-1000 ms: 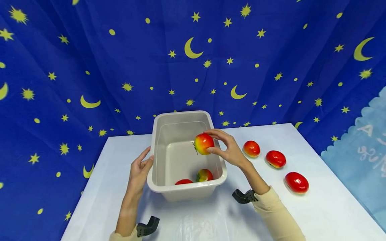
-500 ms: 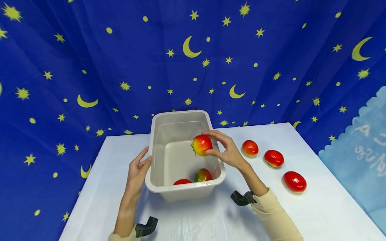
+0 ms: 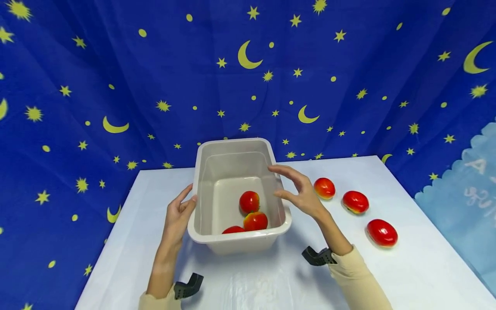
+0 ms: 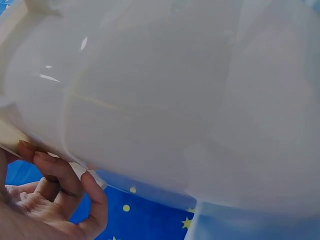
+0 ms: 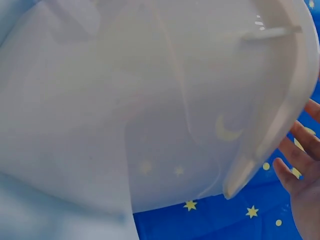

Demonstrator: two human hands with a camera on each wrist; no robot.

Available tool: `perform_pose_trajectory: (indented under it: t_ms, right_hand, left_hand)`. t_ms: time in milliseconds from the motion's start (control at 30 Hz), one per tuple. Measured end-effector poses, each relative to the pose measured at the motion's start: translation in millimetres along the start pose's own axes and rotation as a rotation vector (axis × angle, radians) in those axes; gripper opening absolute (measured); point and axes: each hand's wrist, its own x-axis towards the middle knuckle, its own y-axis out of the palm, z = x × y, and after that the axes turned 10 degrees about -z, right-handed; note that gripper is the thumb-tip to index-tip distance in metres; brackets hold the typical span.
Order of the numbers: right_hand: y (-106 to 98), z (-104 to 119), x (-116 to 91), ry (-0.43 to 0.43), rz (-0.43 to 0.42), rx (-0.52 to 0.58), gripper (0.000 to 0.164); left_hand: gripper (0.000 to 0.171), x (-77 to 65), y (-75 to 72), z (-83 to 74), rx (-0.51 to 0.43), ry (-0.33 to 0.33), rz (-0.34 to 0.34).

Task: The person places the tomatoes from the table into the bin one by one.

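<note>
A grey plastic basin (image 3: 228, 240) stands on the table, its open top towards me. My left hand (image 3: 179, 215) grips its left rim, thumb on top; in the left wrist view, curled fingers (image 4: 64, 172) meet the rim from below. Inside, near the front wall, lie three glossy red tomatoes with yellow patches: an upper one (image 3: 249, 202), a middle one (image 3: 255, 221) and one (image 3: 233, 229) partly hidden by the front rim. Over the right rim, my right hand (image 3: 304, 196) has thumb and fingers spread with nothing between them.
To the right of the basin, three more red tomatoes lie on the white table (image 3: 248, 284): a far one (image 3: 324, 188), a middle one (image 3: 355, 202) and a near one (image 3: 382, 233). A blue curtain (image 3: 174, 77) with moons and stars hangs behind.
The right hand has let go of the tomato it held over the basin, and that tomato now lies inside with the others. The right fingers have spread and drawn slightly right. Left hand unchanged.
</note>
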Motion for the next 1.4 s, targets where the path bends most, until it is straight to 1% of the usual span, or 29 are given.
perform_pose_trajectory:
  t_ms: [133,300,500,700,900,1133,1267,1400]
  right_hand:
    - [-6,0,-1,0.005,-0.017,0.004,0.054]
    - [-10,0,-3,-0.002,-0.051,0.027,0.053]
    - [-8,1,-7,0.006,-0.042,0.056,0.052]
    - [-10,-1,-8,-0.002,-0.068,0.071,0.051]
    - [-11,-4,-12,0.017,-0.042,0.061,0.05]
    - [-26,-11,-26,0.038,-0.042,0.019,0.049]
    - [-35,-13,-30,0.016,-0.047,0.004,0.051]
    - [-47,-13,-33,0.002,-0.077,-0.004,0.051]
  left_hand:
    - [0.051,-0.2,-0.1,0.1,0.002,-0.002,-0.002]
    - [0.052,0.8,-0.4,-1.0,0.001,0.012,0.018]
    - [0.053,1.2,-3.9,-2.3,-0.02,0.02,0.023]
    - [0.053,2.0,-2.6,-2.0,-0.017,0.024,0.036]
    - [0.053,-0.1,-2.6,2.9,-0.026,0.032,0.033]
    - [0.055,1.6,1.9,4.0,-0.017,0.015,0.062]
    - [0.054,0.7,2.1,1.6,-0.014,0.014,0.046]
    - [0.053,0.2,0.3,-1.7,-0.019,0.006,0.025]
